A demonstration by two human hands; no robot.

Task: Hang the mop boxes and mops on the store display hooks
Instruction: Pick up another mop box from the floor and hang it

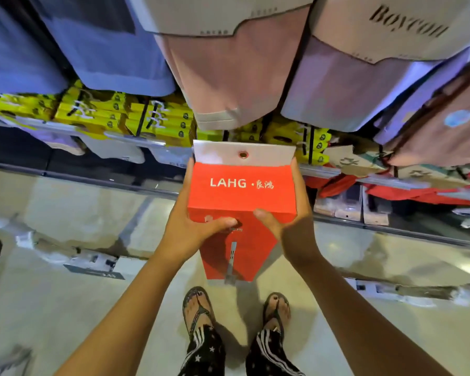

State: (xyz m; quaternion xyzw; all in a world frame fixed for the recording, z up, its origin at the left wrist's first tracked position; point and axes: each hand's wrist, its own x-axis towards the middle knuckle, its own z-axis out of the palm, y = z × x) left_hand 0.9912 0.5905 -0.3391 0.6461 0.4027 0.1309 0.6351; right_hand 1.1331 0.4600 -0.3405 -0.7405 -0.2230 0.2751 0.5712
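A tall red mop box [242, 191] marked LAHG stands upright in front of me, held in both hands. Its white hang tab [223, 156] with a metal eyelet [243, 154] points toward the display. My left hand [190, 226] grips the left side, thumb across the front face. My right hand [291, 223] grips the right side, thumb on the front edge. The box is short of the display and hangs on no hook.
Pink and lilac cloth packs [228, 85] hang on the display above the box. Yellow boxes [92, 112] fill a row behind them, red items [391, 191] sit lower right. Flat boxes [92, 263] lie on the glossy floor to the left and right. My sandalled feet [236, 310] are below.
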